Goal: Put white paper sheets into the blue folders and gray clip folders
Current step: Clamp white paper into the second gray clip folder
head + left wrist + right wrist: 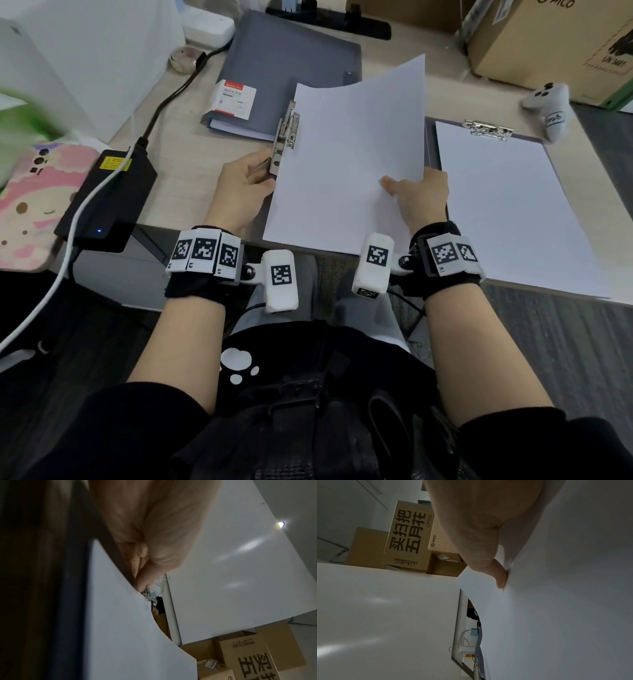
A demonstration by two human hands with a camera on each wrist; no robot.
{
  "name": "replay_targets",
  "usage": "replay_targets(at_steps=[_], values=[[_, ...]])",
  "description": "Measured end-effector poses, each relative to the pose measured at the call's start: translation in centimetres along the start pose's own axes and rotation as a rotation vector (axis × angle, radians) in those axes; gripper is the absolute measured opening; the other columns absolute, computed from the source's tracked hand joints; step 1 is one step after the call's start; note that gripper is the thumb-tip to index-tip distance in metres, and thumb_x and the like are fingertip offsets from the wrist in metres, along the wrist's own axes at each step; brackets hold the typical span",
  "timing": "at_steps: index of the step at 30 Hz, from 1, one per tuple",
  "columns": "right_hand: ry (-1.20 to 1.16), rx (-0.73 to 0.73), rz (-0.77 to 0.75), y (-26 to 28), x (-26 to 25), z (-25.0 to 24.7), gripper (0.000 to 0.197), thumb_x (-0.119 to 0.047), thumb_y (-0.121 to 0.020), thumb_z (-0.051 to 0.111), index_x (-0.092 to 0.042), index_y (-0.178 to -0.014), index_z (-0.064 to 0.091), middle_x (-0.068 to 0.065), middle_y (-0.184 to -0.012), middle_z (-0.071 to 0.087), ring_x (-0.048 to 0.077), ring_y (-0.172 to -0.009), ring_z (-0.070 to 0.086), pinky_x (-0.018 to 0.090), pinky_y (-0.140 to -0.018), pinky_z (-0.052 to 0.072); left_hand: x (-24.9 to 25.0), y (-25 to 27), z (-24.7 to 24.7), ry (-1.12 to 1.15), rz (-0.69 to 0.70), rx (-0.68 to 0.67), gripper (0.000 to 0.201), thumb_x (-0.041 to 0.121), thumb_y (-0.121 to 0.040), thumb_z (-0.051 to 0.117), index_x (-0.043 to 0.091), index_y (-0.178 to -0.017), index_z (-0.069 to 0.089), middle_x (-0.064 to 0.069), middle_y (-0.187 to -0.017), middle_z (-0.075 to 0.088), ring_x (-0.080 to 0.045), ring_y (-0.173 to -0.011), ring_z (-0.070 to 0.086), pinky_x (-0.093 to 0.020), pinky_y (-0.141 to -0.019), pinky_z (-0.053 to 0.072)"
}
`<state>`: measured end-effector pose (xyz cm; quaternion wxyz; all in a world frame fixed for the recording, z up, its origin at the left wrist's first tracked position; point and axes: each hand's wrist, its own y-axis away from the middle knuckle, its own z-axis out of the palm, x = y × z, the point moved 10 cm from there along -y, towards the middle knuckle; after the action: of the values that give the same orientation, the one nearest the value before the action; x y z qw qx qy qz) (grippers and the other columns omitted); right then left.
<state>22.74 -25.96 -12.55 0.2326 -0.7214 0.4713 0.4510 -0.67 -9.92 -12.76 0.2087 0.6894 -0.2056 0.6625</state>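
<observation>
In the head view my left hand [263,173] pinches the metal clip [287,135] of a gray clip folder, whose board is hidden under a white paper sheet [349,161]. My right hand [407,192] holds that sheet at its right edge, thumb on top, and the far corner curls upward. In the left wrist view the fingers [145,580] squeeze the clip [149,597] beside the sheet [128,628]. The right wrist view shows my thumb [496,572] pressed onto the sheet [556,601]. A dark blue folder [291,65] lies shut at the back.
On the right lies a second clip folder with a sheet [507,212] under its clip [488,129]. A black power adapter [109,195] with cables sits on the left, a cardboard box [548,44] and a white controller [548,102] at the back right.
</observation>
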Motion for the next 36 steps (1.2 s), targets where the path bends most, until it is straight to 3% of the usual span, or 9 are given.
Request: replay_targets(at_steps=[6,12,17,20,23,27,29,32,36], values=[[0.089,0.021,0.001,0.1,0.0,0.2,0.038,-0.028,-0.071,0.078,-0.005,-0.097,0.063,0.011,-0.103,0.069,0.027,-0.094,0.065,0.035,-0.078,0.054,0.1,0.2,0.2,-0.069,0.01,-0.027,0.059,-0.021,-0.079,0.047,0.012,-0.127,0.054,-0.001,-0.124,0.06,-0.012,-0.117,0.057,-0.031,-0.107,0.042],[0.3,0.052,-0.064,1.0,-1.2,0.1,0.066,-0.033,-0.072,0.077,-0.005,-0.124,0.047,0.01,-0.123,0.06,0.029,-0.111,0.058,0.036,-0.084,0.05,1.2,0.0,0.0,-0.233,0.036,-0.015,0.053,-0.017,-0.078,0.053,0.02,-0.116,0.059,0.007,-0.108,0.062,0.014,-0.087,0.06,-0.009,-0.087,0.048],[0.488,0.011,-0.127,0.9,-1.9,1.2,0.094,-0.038,-0.074,0.076,0.0,-0.143,0.025,0.015,-0.142,0.04,0.032,-0.133,0.035,0.043,-0.101,0.039,2.8,-1.6,-1.7,-0.511,-0.002,0.088,0.033,0.002,-0.085,0.056,0.013,-0.116,0.063,0.001,-0.102,0.054,-0.01,-0.102,0.051,-0.027,-0.102,0.041],[0.579,-0.025,-0.092,0.4,-1.7,1.6,0.098,-0.043,-0.075,0.074,0.001,-0.144,0.02,0.017,-0.145,0.029,0.034,-0.136,0.025,0.046,-0.106,0.031,4.0,-2.9,-0.2,-0.514,0.0,0.018,0.028,0.0,-0.084,0.05,0.027,-0.079,0.056,0.001,-0.083,0.052,-0.007,-0.078,0.051,-0.02,-0.082,0.044],[0.604,-0.027,-0.072,0.1,-1.5,1.7,0.098,-0.046,-0.074,0.074,0.001,-0.143,0.023,0.017,-0.143,0.028,0.034,-0.134,0.025,0.046,-0.107,0.028,4.4,-4.2,1.4,-0.57,-0.008,-0.022,0.024,0.0,-0.079,0.044,0.018,-0.063,0.047,-0.003,-0.065,0.045,-0.017,-0.065,0.041,-0.027,-0.062,0.035],[0.602,-0.057,-0.059,0.1,-1.0,1.9,0.095,-0.048,-0.076,0.071,-0.002,-0.143,0.023,0.015,-0.144,0.025,0.033,-0.135,0.022,0.045,-0.108,0.025,3.3,-6.1,2.9,-0.612,-0.055,-0.076,0.032,0.009,-0.071,0.039,0.008,-0.094,0.061,-0.024,-0.1,0.063,-0.033,-0.084,0.054,-0.039,-0.079,0.049],[0.604,-0.068,-0.067,0.1,-0.9,1.9,0.093,-0.049,-0.077,0.07,-0.004,-0.143,0.023,0.014,-0.145,0.025,0.033,-0.135,0.022,0.045,-0.108,0.024,2.0,-7.4,3.0,-0.646,-0.059,-0.086,0.044,0.015,-0.065,0.035,0.01,-0.102,0.059,-0.025,-0.107,0.06,-0.045,-0.102,0.053,-0.046,-0.089,0.048],[0.615,-0.087,-0.086,0.2,-0.9,2.0,0.086,-0.049,-0.079,0.067,-0.007,-0.142,0.026,0.011,-0.146,0.025,0.033,-0.135,0.022,0.044,-0.107,0.024,1.2,-8.4,2.4,-0.613,-0.068,-0.065,0.058,0.018,-0.062,0.038,0.021,-0.118,0.056,-0.013,-0.117,0.062,-0.041,-0.115,0.051,-0.05,-0.098,0.045],[0.627,-0.102,-0.094,0.4,-0.9,2.1,0.082,-0.049,-0.082,0.064,-0.009,-0.143,0.025,0.01,-0.147,0.026,0.033,-0.136,0.021,0.044,-0.107,0.024,3.5,-6.2,1.9,-0.394,-0.106,0.006,0.043,0.006,-0.088,0.052,0.012,-0.131,0.046,0.0,-0.125,0.055,-0.011,-0.117,0.05,-0.011,-0.089,0.044]])
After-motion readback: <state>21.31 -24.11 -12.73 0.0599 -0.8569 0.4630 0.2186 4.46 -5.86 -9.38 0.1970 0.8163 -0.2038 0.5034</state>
